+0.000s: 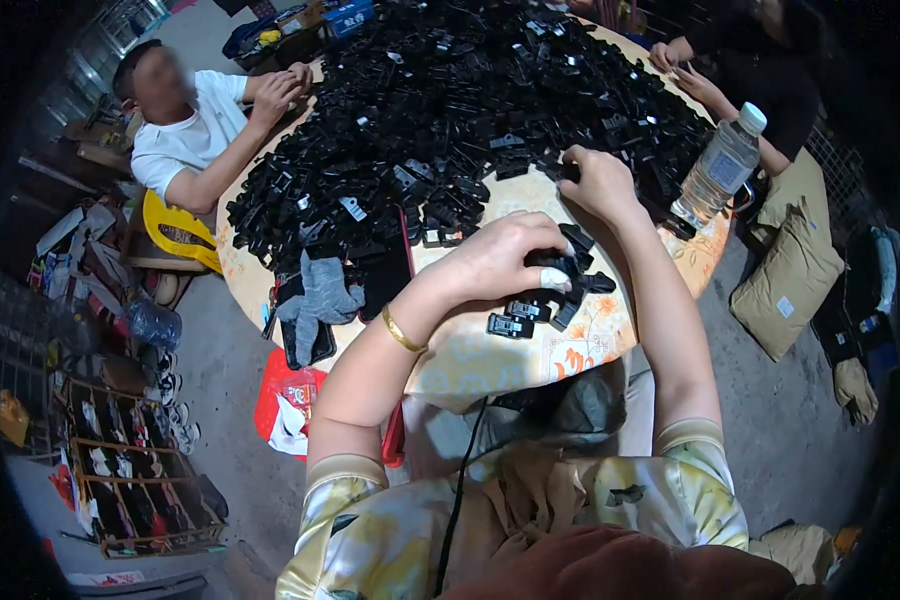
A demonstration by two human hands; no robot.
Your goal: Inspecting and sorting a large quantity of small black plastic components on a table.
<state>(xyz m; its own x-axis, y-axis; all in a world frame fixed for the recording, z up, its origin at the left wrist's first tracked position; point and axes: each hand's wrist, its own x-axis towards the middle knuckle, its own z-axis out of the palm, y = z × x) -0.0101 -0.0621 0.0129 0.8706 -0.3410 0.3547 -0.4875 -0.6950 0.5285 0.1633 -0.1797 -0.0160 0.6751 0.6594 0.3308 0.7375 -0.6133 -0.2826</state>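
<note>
A large heap of small black clip-like parts (440, 110), some with shiny metal plates, covers most of the round table. My left hand (505, 255), with white wraps on its fingertips and a gold bangle at the wrist, curls over a small cluster of black parts (573, 275) near the front edge. Its fingers close around some of them, though the grip is partly hidden. Two clip-like pieces (511, 325) lie just below that hand. Farther off, my right hand (602, 185) reaches to the heap's near edge, fingers bent inward; what they hold is hidden.
A clear bottle (722, 165) stands at the table's right side. Left of my left arm lie a grey glove (322, 288) and a dark phone-like object (315, 345). One person (195, 130) sits far left, another (760, 70) far right, both handling things. Tan sacks (790, 270) stand on the floor.
</note>
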